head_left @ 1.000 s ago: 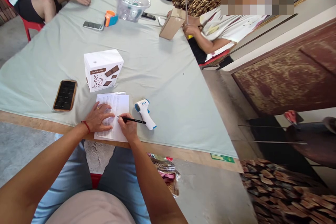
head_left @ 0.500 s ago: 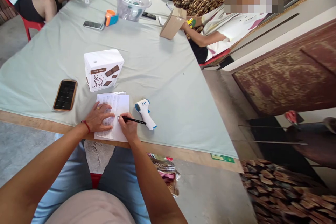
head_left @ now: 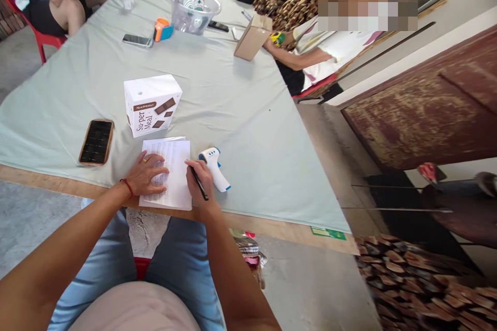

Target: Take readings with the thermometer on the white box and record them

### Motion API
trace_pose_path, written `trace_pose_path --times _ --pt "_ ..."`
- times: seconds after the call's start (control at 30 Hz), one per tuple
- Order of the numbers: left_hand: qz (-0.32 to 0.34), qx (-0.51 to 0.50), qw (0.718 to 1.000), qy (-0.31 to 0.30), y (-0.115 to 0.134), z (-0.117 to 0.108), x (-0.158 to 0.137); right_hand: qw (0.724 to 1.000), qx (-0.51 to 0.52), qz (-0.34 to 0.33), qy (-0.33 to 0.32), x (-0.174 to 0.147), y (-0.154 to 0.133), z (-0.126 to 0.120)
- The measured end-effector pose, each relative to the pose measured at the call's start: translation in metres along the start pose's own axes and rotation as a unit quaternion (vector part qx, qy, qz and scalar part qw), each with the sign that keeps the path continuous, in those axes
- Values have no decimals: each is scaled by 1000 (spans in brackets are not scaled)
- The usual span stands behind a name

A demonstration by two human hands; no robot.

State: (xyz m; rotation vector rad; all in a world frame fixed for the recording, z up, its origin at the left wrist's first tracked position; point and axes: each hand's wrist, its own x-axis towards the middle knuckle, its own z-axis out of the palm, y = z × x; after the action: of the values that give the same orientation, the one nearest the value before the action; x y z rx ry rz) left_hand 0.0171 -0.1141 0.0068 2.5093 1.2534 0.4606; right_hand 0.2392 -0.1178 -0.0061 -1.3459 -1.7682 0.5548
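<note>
Sheets of paper [head_left: 176, 186] with rows of small writing lie at the table's near edge. My left hand [head_left: 146, 175] rests flat on their left side, fingers spread, a red cord at the wrist. A black pen [head_left: 199, 184] is gripped in my right hand [head_left: 202, 178], by the right edge of the sheets; whether its tip touches the paper I cannot tell. Just right of that hand lies a white and blue infrared thermometer [head_left: 215, 168]. Behind the papers stands a white "Super Meal" box [head_left: 152, 106]. A phone [head_left: 97, 141] in a brown-edged case lies to the left.
Farther back on the table [head_left: 240, 129] are a second phone [head_left: 137, 40], an orange and blue object [head_left: 162, 30], a clear basin [head_left: 213, 9] with bottles, and a cardboard box [head_left: 253, 39] at a seated person's hands. Another person sits at the far left.
My right hand with the pen has shifted right, from the middle of the sheet to its right edge, and the pen now slants steeper. My left hand has stayed put.
</note>
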Motion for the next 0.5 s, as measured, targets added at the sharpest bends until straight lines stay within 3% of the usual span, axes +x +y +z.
trace_pose_path --times 0.17,0.27,0.4,0.5 --pt "4 -40 998 37 -1 3 -4 988 -128 -42 -78 6 19 -4" --pt "-44 -91 985 141 -8 2 -7 986 -137 -68 -62 1 23 -7" --pt "-195 -136 912 334 -37 -10 5 983 -174 -33 56 -6 27 -22" --pt "-300 -186 853 385 -68 -25 30 961 -252 74 92 -6 37 -33"
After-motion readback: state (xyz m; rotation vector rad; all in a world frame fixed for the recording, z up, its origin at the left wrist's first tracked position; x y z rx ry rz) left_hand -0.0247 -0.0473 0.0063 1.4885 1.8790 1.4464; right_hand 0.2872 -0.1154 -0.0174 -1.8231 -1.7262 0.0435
